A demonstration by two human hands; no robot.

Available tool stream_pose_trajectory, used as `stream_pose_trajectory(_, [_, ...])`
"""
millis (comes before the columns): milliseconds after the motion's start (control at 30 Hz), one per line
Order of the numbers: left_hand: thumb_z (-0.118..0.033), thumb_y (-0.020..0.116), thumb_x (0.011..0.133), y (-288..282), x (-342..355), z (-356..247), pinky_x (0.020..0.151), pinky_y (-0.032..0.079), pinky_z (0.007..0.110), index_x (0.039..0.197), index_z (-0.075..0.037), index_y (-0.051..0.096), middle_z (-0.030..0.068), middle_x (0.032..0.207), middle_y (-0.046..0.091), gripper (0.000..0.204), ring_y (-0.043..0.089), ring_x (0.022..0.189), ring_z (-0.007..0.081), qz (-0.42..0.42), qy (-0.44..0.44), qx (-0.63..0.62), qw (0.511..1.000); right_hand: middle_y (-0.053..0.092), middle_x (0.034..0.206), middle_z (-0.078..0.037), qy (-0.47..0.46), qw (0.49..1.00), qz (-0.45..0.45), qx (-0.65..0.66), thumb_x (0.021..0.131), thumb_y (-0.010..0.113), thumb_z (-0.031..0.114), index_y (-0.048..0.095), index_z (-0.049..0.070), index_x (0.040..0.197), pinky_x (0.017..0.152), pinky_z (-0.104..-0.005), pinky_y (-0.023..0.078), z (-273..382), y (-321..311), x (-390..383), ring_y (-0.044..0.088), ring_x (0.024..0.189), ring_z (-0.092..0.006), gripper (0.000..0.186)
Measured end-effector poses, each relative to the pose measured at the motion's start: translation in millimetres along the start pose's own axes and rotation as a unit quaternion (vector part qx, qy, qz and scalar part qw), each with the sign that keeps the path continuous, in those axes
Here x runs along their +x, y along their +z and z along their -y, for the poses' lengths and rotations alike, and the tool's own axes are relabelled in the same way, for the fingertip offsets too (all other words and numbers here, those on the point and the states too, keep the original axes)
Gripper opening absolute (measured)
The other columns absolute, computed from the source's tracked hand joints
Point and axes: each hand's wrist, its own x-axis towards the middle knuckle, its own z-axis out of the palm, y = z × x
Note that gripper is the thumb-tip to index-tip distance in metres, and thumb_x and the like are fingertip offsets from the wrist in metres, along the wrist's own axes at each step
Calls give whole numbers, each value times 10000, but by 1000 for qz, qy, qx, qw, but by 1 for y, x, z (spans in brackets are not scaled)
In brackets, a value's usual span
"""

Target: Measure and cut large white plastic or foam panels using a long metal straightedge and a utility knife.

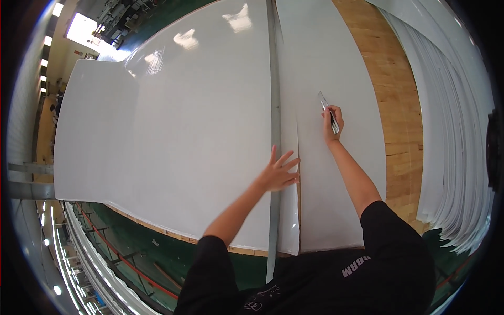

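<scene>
A large glossy white sheet [199, 121] covers the work table. A long grey metal straightedge [275, 94] lies across it from far to near. My left hand [278, 172] is open with its fingers spread, over the straightedge and the narrow white strip [287, 220] on its right. That strip's right edge is cut and slightly lifted, with a thin gap beside it. Over the right-hand piece of white sheet [336, 199], my right hand [338, 116] is closed around a utility knife [323, 101]. Its blade points away from me, up and left.
Bare wooden tabletop [399, 105] shows right of the cut piece. Farther right lies a thick stack of white sheets [451, 131] with fanned edges. Beyond the near left table edge are a green floor [147, 247] and an orange-red rail [118, 252].
</scene>
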Motion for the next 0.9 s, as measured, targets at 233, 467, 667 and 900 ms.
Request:
stream_pose_trajectory(233, [-426,532,900,-6,56,64,1134,193,536,918,-169,598,25,980,566,266,486,1130,226,109,307,-52,944,610,781,-52,-23,994,43,-100,899,568,162,552,53,967,646,-244,457,3,3,-7,566,701,-99,130])
stream_pose_trajectory(467, [-438,612,837,-9,53,70,828,421,345,812,-106,556,38,883,559,338,503,831,218,-20,257,-81,963,641,765,-70,-58,981,165,-89,863,587,199,541,49,935,632,-286,476,14,3,-1,613,709,-152,173])
stream_pose_trajectory(667, [-438,619,836,-5,56,73,708,397,320,762,-114,540,7,742,513,342,473,717,198,-21,249,-100,963,572,633,-55,-35,973,217,-72,853,577,164,504,51,851,557,-279,426,31,33,27,528,571,-137,135])
stream_pose_trajectory(900, [-454,606,842,-1,56,73,706,384,304,745,-116,536,7,715,502,359,471,706,193,-11,240,-93,966,561,638,-83,-55,969,204,-127,846,568,136,483,49,816,566,-298,431,26,73,84,523,570,-161,125])
